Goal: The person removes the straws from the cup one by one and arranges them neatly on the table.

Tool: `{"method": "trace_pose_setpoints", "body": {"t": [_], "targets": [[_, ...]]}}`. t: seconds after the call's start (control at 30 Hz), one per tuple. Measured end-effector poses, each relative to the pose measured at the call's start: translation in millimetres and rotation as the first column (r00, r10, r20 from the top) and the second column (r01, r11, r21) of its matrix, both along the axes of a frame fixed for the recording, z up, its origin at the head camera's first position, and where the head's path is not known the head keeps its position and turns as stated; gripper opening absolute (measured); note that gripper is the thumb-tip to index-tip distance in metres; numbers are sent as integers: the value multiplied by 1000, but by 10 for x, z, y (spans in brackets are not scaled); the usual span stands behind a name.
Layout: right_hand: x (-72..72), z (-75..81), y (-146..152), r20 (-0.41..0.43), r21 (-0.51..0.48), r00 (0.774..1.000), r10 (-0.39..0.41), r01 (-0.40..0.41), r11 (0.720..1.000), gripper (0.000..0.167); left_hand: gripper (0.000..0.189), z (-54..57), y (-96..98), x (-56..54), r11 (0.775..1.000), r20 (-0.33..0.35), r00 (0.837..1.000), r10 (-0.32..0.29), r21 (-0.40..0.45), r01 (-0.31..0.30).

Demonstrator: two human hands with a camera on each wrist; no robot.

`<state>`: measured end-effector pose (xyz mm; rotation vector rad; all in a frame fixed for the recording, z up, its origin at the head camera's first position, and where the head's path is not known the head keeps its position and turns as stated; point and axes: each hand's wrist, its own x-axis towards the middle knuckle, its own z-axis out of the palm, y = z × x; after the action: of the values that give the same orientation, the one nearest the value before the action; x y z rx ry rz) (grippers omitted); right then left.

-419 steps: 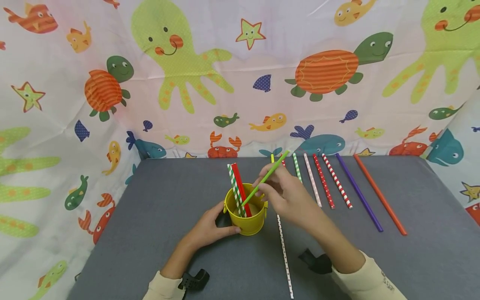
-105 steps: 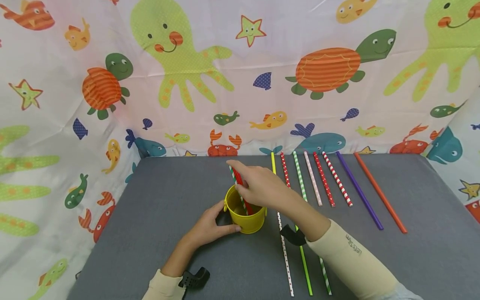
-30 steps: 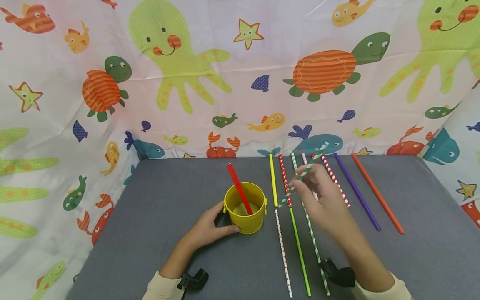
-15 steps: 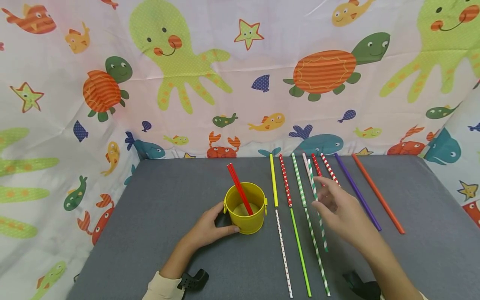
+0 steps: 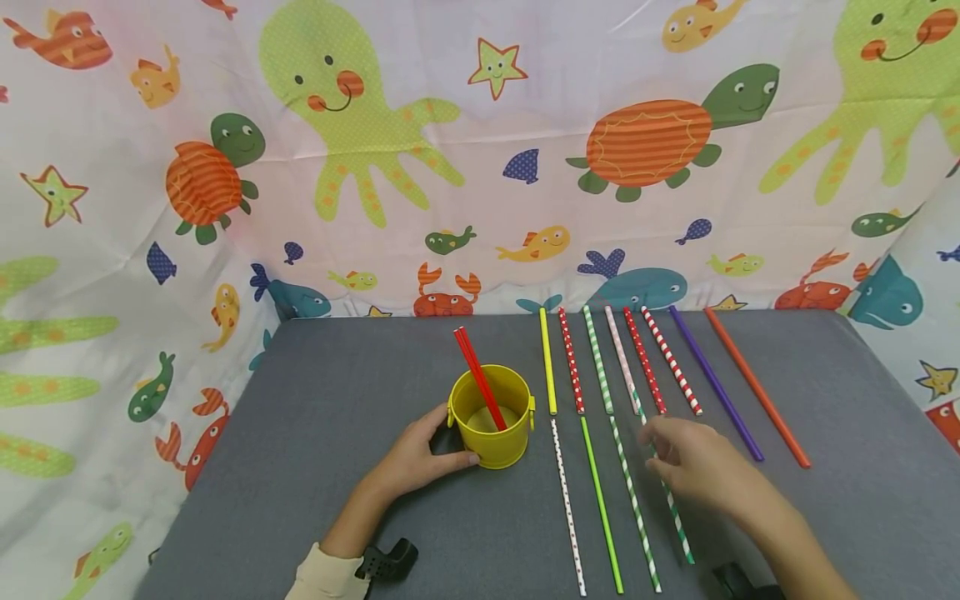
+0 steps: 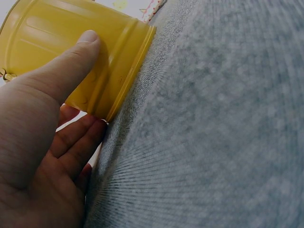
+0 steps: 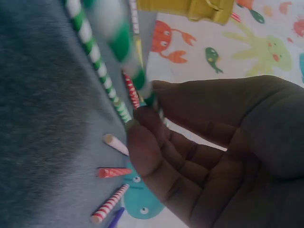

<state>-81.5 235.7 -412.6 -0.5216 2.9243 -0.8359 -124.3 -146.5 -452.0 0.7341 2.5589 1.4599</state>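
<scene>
My left hand [image 5: 416, 458] holds the small yellow bucket [image 5: 495, 450] low on its left side; the thumb [image 6: 71, 61] lies along the wall in the left wrist view, with the fingers round the far side. Thin red straws [image 5: 480, 379] lean inside the bucket. My right hand [image 5: 705, 467] pinches a green-and-white striped paper straw [image 5: 678, 525] between thumb and fingers, low over the table below the pink straw [image 5: 618, 354]. The right wrist view shows this straw [image 7: 121, 45] blurred at the fingertips.
A back row runs from a yellow straw [image 5: 548, 358] to a purple straw [image 5: 712, 379] and an orange straw [image 5: 757, 387]. Nearer lie a white dotted straw [image 5: 567, 508], a lime-green straw [image 5: 602, 508] and another green striped straw [image 5: 636, 508]. A sea-animal curtain [image 5: 480, 183] hangs behind.
Over these frames, my right hand takes green straws from the bucket; lime and striped ones now lie on the table. The latest striped straw has moved right and nearer. The left hand stays.
</scene>
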Motion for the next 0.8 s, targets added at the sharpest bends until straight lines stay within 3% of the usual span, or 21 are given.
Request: {"method": "trace_pose_setpoints", "body": {"t": [0.2,0.4,0.63,0.8], "targets": [[28,-139,23,63,30,998,25,-27,999,24,76,-9,-1,-5,1000,-7,1000,-9,0,9],[51,-225,46,61,58,997,39,-42,997,26,76,5,3,-4,1000,-5,1000,-12,6,12],[51,-297,69,96,75,994,46,-54,996,28,81,-396,-92,-175,1000,-11,1000,-3,-19,3],[44,-318,78,84,85,995,54,-61,995,29,83,-399,-105,-177,999,-2,1000,-6,-32,6]]}}
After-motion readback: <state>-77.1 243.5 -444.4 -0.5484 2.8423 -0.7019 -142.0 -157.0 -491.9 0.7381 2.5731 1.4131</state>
